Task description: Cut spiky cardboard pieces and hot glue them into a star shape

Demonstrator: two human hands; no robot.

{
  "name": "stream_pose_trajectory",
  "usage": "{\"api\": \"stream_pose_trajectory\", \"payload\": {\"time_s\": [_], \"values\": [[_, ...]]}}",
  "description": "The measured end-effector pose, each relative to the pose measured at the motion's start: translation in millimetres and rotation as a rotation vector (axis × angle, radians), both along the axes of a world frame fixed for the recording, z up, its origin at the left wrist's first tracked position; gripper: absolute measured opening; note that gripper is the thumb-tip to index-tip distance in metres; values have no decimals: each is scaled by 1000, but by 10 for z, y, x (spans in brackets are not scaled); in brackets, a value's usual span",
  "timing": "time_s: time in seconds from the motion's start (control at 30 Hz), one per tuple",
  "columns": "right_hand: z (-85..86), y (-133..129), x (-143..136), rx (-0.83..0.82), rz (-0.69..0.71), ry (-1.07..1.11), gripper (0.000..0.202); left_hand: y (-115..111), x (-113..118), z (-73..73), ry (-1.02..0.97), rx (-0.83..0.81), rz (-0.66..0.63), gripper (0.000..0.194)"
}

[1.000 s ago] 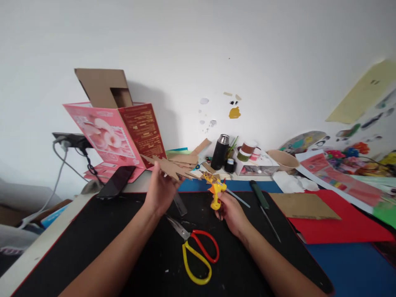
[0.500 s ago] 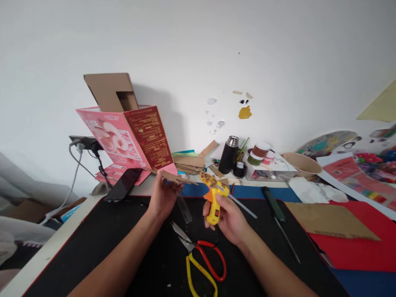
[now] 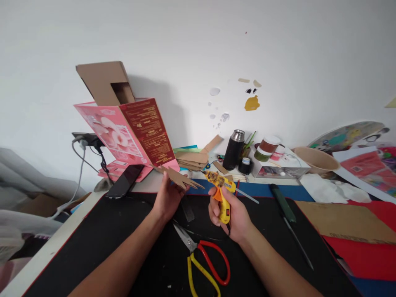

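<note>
My left hand [image 3: 168, 201] is closed on a jagged-edged piece of brown cardboard [image 3: 177, 177], held up above the black mat. In my right hand [image 3: 233, 214] is a yellow hot glue gun [image 3: 225, 208] with an orange trigger; its crusted nozzle points up and left, just right of the cardboard and apart from it. A translucent glue stick [image 3: 247, 196] sticks out of its back end. Below both hands lie scissors [image 3: 192, 246] with one red and one yellow handle. A clear ruler [image 3: 187, 209] lies partly hidden behind my left hand.
A phone [image 3: 125, 181] lies at the left, by a pink box [image 3: 114, 132]. Behind stand a black thermos [image 3: 233, 152], paint jars [image 3: 268, 145] and cardboard scraps [image 3: 192, 159]. At the right are a green-handled knife-like tool [image 3: 283, 202], a cardboard sheet [image 3: 343, 220] and red sheets [image 3: 359, 255].
The cardboard in my left hand has tilted, so its flat face and jagged edge show more. The glue gun has moved slightly right and down. The whole view has shifted a little.
</note>
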State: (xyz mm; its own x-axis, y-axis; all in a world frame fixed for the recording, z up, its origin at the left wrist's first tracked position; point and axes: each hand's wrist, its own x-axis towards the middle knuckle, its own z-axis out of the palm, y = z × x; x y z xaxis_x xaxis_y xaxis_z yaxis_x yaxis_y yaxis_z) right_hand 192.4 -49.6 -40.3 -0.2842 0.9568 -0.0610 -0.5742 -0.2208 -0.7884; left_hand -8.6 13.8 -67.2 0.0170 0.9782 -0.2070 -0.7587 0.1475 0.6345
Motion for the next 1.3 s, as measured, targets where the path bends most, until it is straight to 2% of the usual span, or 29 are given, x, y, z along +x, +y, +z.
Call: {"api": "stream_pose_trajectory", "payload": {"time_s": [0.13, 0.3, 0.47, 0.6, 0.83, 1.07, 1.3], "values": [[-88, -56, 49, -10, 39, -54, 51, -14, 12, -26, 12, 23, -62, 38], [-85, -62, 39, -13, 35, -109, 52, -25, 15, -89, 44, 75, -87, 37], [-51, -33, 50, 22, -89, -128, 52, -48, -3, -148, 41, 69, -81, 30], [-30, -19, 80, 56, -210, -148, 52, -54, -7, -139, -13, 28, -29, 25], [-62, -43, 37, 66, -192, -215, 57, -48, -4, -109, -55, 19, -5, 23], [-52, -21, 47, 38, -281, -242, 56, -10, -43, -118, -118, -26, 55, 43], [-78, -64, 21, 78, -252, -470, 63, -5, -59, -131, -165, -42, 60, 43]]}}
